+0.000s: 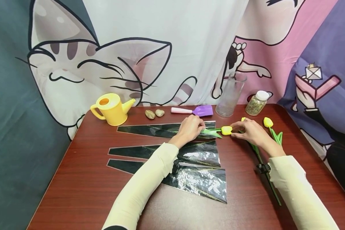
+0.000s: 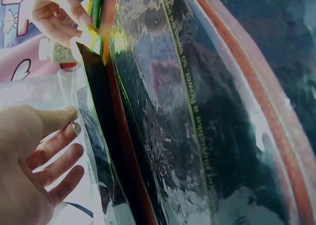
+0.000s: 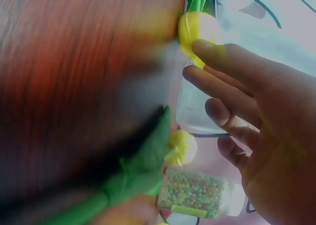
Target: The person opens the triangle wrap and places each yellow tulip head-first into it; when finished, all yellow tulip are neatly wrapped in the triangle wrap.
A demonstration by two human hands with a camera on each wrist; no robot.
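Note:
My left hand (image 1: 191,127) pinches the edge of a clear-and-black flower sleeve (image 1: 149,130), the farthest of three on the table. Part of a yellow tulip (image 1: 226,130) lies inside that sleeve; its head and some green leaf stick out past the wide end. Thumb and fingertips of my right hand (image 1: 251,131) pinch the tulip head, which also shows in the right wrist view as a yellow bloom (image 3: 191,27). In the left wrist view, the left hand (image 2: 29,156) holds the thin clear film between thumb and forefinger. Beneath my right arm lies another tulip's stem (image 1: 271,187).
Two more sleeves (image 1: 199,153) (image 1: 201,182) lie nearer me. Along the back stand a yellow watering can (image 1: 115,113), stones (image 1: 150,114), a purple shovel (image 1: 202,111), a clear vase (image 1: 228,99) and a white-capped jar (image 1: 256,103). Another tulip (image 1: 268,122) lies at right.

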